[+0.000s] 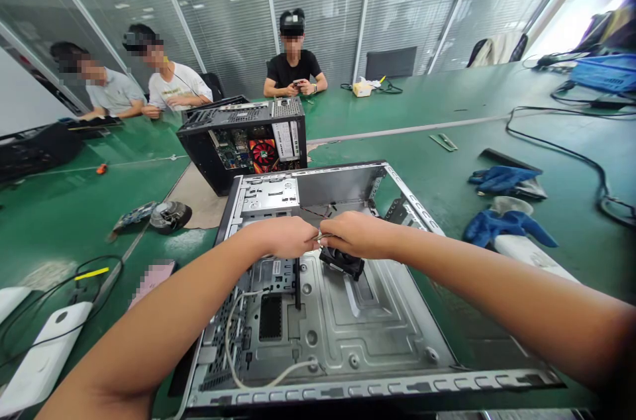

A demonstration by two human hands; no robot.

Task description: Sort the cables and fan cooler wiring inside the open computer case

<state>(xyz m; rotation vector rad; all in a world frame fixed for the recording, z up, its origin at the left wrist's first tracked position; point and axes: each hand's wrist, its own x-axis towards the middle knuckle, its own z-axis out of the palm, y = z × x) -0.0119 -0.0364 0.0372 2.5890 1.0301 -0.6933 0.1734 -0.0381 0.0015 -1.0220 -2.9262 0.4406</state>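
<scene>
An open metal computer case (377, 330) lies on its side in front of me, its inside facing up. Above its middle, my left hand (291, 236) and my right hand (350, 234) meet, both with closed fingers. A short piece of thin cable (324, 236) shows between the fingertips. Just under my right hand, a black case fan (342, 263) hangs tilted over the case floor; my fingers hide its upper part. Behind the hands runs a thin dark wire (313, 212). A grey-white cable (231, 334) loops along the left inside of the case.
A second, upright computer case (209, 155) with a red fan stands behind. Left on the green table (397, 122) are a round metal-and-black part (170, 216) and a white power strip (47, 357). Blue gloves (507, 181) lie right. Several people sit across.
</scene>
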